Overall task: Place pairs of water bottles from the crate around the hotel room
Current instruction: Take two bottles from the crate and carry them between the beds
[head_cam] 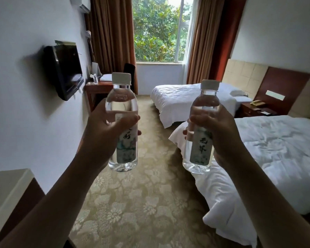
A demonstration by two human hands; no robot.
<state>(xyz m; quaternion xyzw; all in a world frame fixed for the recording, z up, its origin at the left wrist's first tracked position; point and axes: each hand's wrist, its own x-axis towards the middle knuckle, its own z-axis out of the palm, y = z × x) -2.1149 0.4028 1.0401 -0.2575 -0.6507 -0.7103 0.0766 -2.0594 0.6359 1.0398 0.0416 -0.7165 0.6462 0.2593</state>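
Two white beds lie beyond the right hand's fingers, a bench past the left hand's. Each hand's fingers curl around one upright water bottle and its twin, likely carried as a pair toward a drop spot.

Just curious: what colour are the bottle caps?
White, on both bottles; clearest in the head view, the caps.

Both arms reach forward; left hand and right hand grip, fingers curled.
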